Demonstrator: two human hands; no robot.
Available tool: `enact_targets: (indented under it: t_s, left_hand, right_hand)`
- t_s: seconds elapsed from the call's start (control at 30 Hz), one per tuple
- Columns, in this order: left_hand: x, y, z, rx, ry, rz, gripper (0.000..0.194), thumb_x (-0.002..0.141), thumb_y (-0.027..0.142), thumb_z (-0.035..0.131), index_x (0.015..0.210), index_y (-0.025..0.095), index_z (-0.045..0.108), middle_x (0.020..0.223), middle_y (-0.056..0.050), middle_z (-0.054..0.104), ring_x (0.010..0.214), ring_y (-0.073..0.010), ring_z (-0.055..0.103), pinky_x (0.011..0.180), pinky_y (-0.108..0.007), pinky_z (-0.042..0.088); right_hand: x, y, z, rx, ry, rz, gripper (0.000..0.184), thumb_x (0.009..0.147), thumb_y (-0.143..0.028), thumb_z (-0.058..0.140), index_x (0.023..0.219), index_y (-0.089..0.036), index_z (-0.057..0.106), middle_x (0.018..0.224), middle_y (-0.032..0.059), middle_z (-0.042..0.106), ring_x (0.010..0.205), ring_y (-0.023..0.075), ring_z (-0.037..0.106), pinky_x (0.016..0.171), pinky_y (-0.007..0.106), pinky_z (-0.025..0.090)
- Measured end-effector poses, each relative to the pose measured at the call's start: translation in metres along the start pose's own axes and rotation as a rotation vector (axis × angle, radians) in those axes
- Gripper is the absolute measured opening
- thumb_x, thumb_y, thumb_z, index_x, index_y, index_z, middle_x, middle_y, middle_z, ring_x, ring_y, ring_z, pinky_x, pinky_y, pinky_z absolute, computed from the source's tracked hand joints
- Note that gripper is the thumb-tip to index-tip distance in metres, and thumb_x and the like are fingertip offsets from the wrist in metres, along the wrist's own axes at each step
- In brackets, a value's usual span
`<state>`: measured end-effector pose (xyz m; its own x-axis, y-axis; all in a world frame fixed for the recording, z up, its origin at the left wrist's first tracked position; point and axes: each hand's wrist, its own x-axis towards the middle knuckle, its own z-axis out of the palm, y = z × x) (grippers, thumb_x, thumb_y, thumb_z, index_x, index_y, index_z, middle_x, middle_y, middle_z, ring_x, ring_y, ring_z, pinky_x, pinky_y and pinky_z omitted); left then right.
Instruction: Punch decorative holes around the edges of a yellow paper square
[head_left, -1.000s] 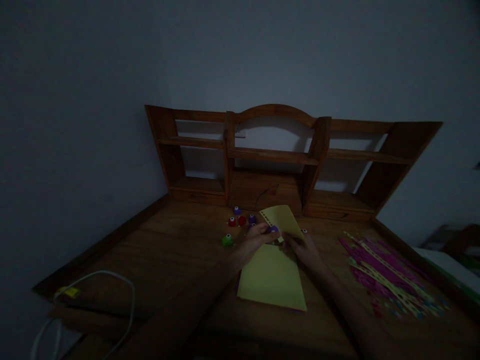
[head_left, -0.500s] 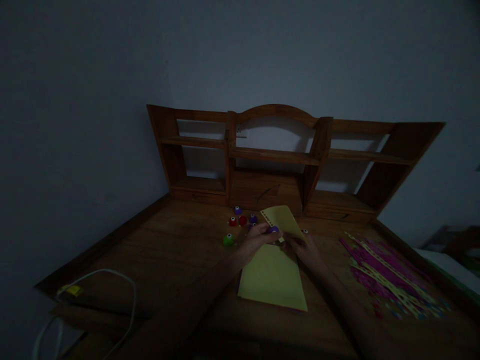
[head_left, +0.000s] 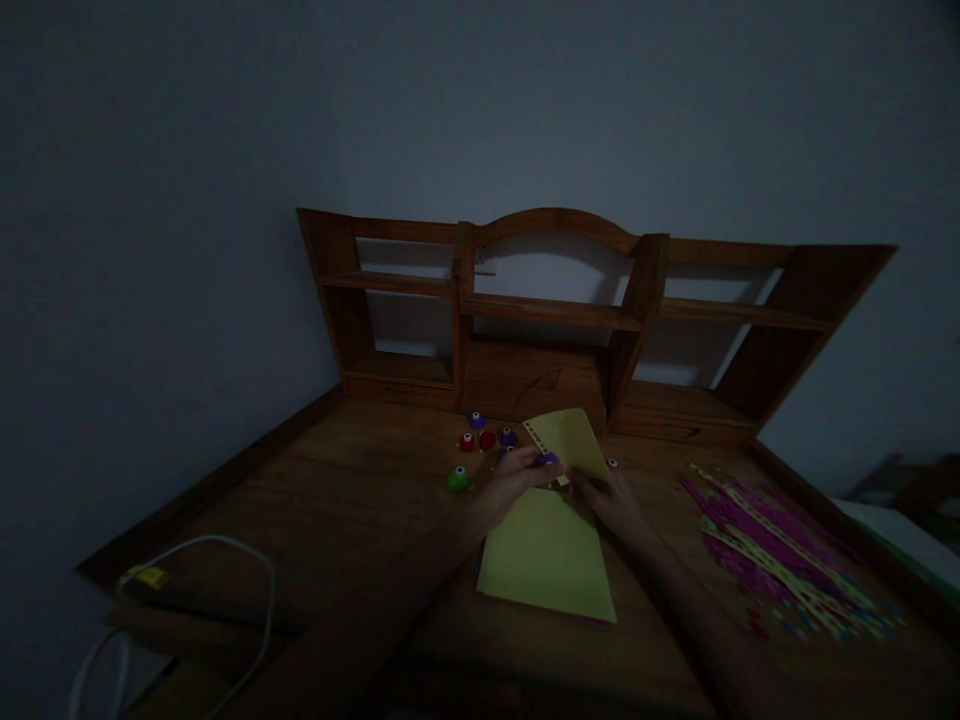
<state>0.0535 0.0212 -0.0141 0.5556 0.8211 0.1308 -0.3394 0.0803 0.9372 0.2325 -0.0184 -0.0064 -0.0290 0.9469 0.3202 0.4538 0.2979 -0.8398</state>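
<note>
My left hand (head_left: 516, 478) is closed around a small purple craft punch (head_left: 550, 459). In my right hand (head_left: 609, 497), the fingers pinch a yellow paper sheet (head_left: 574, 437) near the punch. The raised sheet has a row of small punched holes along its left edge, and its lower edge meets the punch. Under both hands lies a stack of yellow paper (head_left: 551, 560) with darker coloured sheets peeking out at its edges. Fingertip detail is dim around the punch.
Left of the hands stand a green punch (head_left: 457, 479), a red punch (head_left: 467, 442) and several others. Pink and yellow punched strips (head_left: 772, 545) lie in a heap at right. A wooden shelf (head_left: 551, 313) rises behind. A white cable (head_left: 270, 590) loops at lower left.
The view has shifted very slightly. Both hands keep their hold on the punch and the yellow sheet, with hardly any movement.
</note>
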Motion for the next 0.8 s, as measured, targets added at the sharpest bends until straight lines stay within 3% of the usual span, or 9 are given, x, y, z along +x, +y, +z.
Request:
enact_targets:
  t_s: [0.3,0.53,0.8]
  left_hand:
    - [0.003,0.0,0.0,0.008,0.017,-0.031,0.048,0.068,0.035,0.079,0.107,0.012,0.065,0.103,-0.012,0.067,0.085,-0.021,0.065,0.076,-0.03,0.047]
    - [-0.001,0.002,0.002,-0.029,-0.011,-0.018,0.046,0.069,0.034,0.078,0.107,0.013,0.065,0.103,-0.011,0.067,0.085,-0.0206,0.065,0.076,-0.031,0.047]
    - [0.003,0.003,-0.001,0.03,0.038,-0.029,0.043,0.064,0.034,0.081,0.096,0.01,0.066,0.096,-0.01,0.067,0.081,-0.0196,0.063,0.078,-0.031,0.045]
  right_hand:
    - [0.004,0.016,-0.004,-0.133,-0.016,-0.16,0.029,0.09,-0.04,0.049,0.08,-0.019,0.067,0.076,0.0054,0.071,0.069,0.0211,0.064,0.065,0.03,0.048]
    - [0.006,0.024,-0.003,-0.134,-0.016,-0.185,0.026,0.089,-0.037,0.049,0.086,-0.018,0.068,0.08,0.0057,0.071,0.071,0.0216,0.064,0.066,0.03,0.048]
    - [0.003,0.015,-0.005,-0.149,-0.017,-0.157,0.032,0.089,-0.04,0.048,0.074,-0.019,0.065,0.069,0.0046,0.069,0.064,0.0198,0.062,0.064,0.029,0.046]
